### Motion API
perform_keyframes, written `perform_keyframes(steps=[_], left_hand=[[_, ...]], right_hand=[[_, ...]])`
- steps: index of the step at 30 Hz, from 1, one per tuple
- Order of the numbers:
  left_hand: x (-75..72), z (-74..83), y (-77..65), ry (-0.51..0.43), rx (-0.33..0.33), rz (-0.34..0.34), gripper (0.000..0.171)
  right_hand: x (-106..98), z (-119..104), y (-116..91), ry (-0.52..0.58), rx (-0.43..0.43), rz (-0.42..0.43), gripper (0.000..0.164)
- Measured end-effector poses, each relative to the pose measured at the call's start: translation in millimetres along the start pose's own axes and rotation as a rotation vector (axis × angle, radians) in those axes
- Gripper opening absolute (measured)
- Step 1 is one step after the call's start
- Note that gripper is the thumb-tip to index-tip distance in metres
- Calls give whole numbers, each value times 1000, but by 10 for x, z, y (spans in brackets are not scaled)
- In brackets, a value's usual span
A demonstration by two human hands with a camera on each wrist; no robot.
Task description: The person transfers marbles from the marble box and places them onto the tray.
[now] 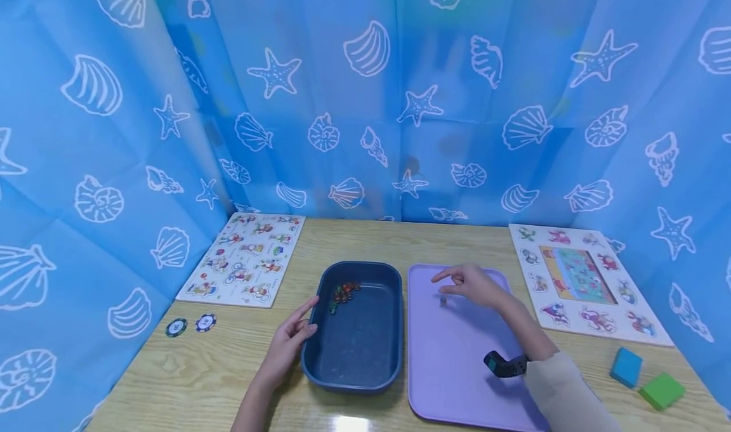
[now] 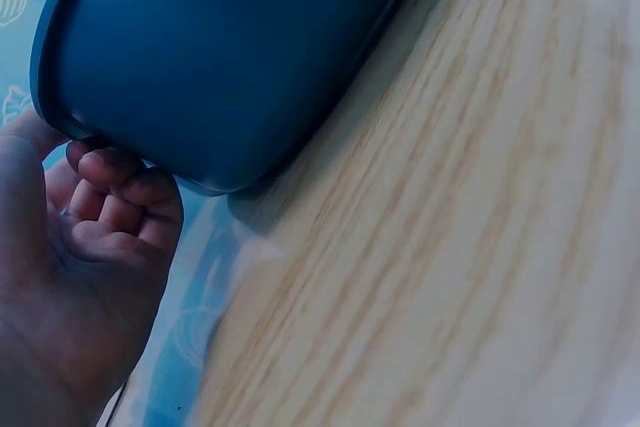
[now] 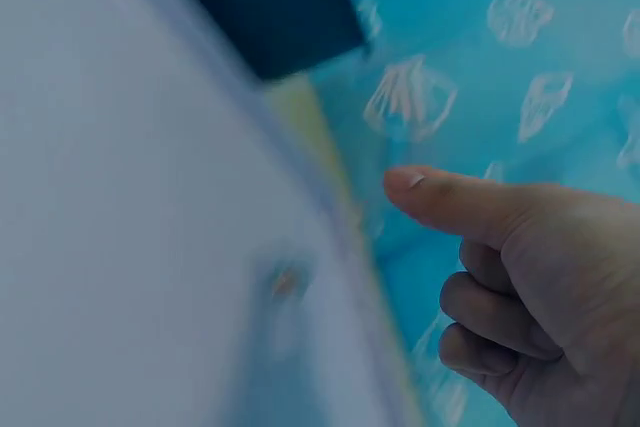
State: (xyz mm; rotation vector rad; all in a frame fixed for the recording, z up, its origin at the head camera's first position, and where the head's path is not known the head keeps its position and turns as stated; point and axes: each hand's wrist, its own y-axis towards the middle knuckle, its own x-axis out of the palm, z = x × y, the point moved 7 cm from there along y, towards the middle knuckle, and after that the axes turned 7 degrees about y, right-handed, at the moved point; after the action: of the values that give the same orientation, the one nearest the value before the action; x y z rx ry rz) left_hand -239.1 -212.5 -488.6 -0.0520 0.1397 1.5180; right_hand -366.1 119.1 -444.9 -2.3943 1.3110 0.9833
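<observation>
A dark blue bin [image 1: 356,343] stands on the table, and several tiny red, brown and green pieces [image 1: 344,292] lie together near its far left corner. My left hand [image 1: 290,338] holds the bin's left side at the rim; in the left wrist view, curled fingers [image 2: 120,182] touch the wall under the lip. Over the far part of a lilac tray [image 1: 440,362] hovers my right hand [image 1: 471,284], thumb and index finger apart with nothing between them. Just below those fingertips is a small brownish piece [image 1: 443,301], blurred in the right wrist view.
Two picture puzzle boards stand at the back, one left [image 1: 245,257] and one right [image 1: 588,280]. Two poker chips [image 1: 191,324] lie at left. A blue block [image 1: 626,367] and a green block [image 1: 662,391] sit at right. A shell-patterned curtain [image 1: 365,102] surrounds the table.
</observation>
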Motion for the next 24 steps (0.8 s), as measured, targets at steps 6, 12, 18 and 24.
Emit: perform_keyframes(steps=[6,12,18,24], left_hand=[[-5,8,10,-4,-2,-10,47],[36,6,52,-11,-16,-53,48],[21,-6,55,-11,-29,-11,47],[14,-10,10,-2,-16,-6,47]], right_hand=[[92,-711,337,-32,-160,-30,19],[398,-1171,648,-65,-211,-115,19],[782,-1315,905,-81,-244,-184,21],[1087,-1276,1057,-84,-245,-233,17]])
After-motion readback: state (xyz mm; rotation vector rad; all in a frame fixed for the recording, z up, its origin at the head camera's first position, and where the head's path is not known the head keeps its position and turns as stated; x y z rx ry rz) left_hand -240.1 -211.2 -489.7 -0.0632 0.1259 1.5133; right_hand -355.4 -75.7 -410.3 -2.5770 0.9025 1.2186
